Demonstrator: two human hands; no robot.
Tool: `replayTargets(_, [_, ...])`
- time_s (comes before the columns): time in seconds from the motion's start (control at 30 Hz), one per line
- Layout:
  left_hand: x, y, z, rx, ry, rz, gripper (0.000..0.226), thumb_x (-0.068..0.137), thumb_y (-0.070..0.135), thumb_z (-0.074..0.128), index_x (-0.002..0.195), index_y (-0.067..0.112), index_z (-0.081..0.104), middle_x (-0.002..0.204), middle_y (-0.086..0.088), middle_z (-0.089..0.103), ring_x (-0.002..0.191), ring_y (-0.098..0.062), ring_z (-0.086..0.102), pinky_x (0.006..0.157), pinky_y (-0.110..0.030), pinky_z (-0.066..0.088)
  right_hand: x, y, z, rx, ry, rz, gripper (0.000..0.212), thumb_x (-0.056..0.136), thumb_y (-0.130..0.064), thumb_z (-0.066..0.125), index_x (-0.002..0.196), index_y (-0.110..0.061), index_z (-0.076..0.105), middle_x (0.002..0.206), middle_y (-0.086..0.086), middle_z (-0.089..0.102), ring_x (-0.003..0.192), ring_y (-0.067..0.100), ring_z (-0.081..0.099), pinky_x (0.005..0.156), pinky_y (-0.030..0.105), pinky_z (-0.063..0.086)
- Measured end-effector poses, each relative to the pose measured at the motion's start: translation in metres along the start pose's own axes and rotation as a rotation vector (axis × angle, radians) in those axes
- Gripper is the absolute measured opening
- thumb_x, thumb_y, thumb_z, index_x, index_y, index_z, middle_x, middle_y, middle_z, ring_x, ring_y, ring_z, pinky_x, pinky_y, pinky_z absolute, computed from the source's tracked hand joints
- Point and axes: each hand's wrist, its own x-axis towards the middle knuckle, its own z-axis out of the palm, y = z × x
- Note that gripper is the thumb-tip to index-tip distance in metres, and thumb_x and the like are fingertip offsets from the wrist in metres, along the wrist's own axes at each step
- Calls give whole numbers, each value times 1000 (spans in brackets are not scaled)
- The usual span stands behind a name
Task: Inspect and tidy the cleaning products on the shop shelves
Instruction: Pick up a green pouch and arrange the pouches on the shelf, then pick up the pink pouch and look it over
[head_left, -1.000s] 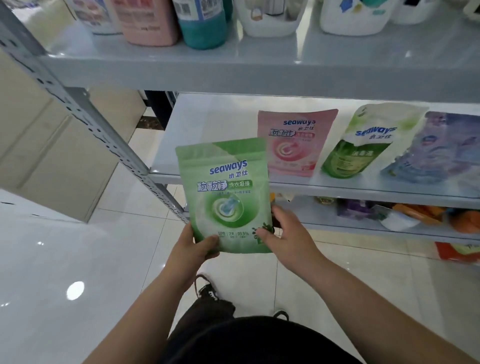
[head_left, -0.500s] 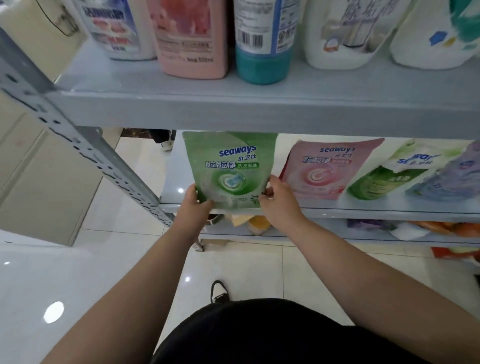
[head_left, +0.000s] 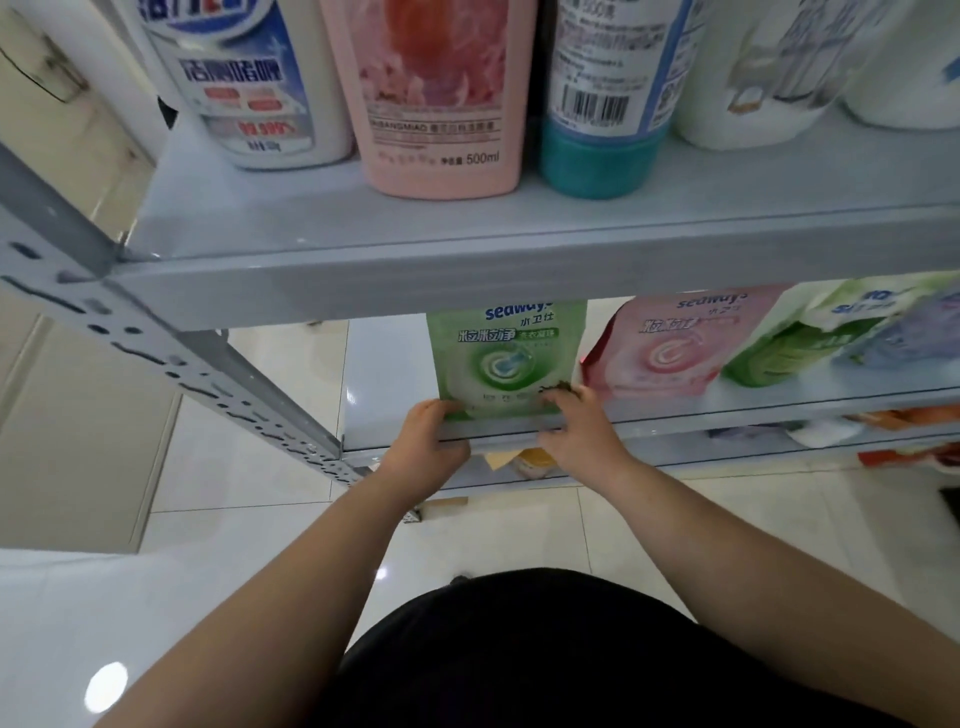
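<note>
I am seeing the upper shelf (head_left: 467, 280) cutting off the top of the green pouch (head_left: 506, 358), so only the lower half of its brand word is showing. The small print along its bottom is blurring and I cannot read it. The bottles above, a white-and-blue bottle (head_left: 249, 93), a pink bottle (head_left: 436, 104) and a teal bottle (head_left: 602, 156), are running out of view at 12 o'clock.

The green pouch is standing upright on the middle shelf (head_left: 384, 384), near its front edge, showing blue lettering and a white swirl on its face. A pink pouch (head_left: 670, 353) is leaning just beside it at 3 o'clock.

My left hand (head_left: 426, 447) is gripping the pouch's corner at 7 o'clock, and my right hand (head_left: 576, 431) is curling its fingers on the corner at 5 o'clock.

A second ago I was holding the pouch in the air before the shelves; now its base is sitting on the shelf.
</note>
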Motion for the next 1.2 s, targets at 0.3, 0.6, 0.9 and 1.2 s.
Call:
replayTargets(0.3, [6, 0, 10, 330, -4, 82, 73, 87, 28, 70, 153, 18, 40, 153, -12, 33, 138, -35, 37, 119, -37, 28, 3, 7, 5, -156, -59, 7, 68, 89, -23, 68, 153, -26, 45, 155, 3, 26, 146, 26, 28, 120, 30, 24])
replayTargets(0.6, [-3, -17, 26, 393, 64, 151, 76, 79, 36, 61, 150, 17, 44, 158, -19, 22, 132, -40, 45, 112, -45, 40, 1, 15, 4, -248, -88, -47, 73, 87, -30, 65, 155, -34, 37, 166, -2, 9, 152, 26, 11, 124, 39, 19])
replayTargets(0.9, [-23, -4, 55, 701, 120, 156, 61, 76, 34, 62, 133, 15, 60, 131, -15, 57, 123, -41, 53, 101, -52, 44, -3, 34, -28, -451, -213, -118, 60, 95, -39, 57, 152, -24, 42, 160, 10, 24, 149, 29, 21, 117, 44, 34])
replayTargets(1.2, [-9, 113, 108, 668, 95, 261, 52, 93, 26, 57, 143, 19, 50, 137, -7, 57, 127, -32, 50, 100, -46, 49, -18, 97, -119, -693, -273, -304, 31, 100, -34, 43, 121, -20, 60, 118, 5, 60, 107, 28, 61, 82, 39, 52])
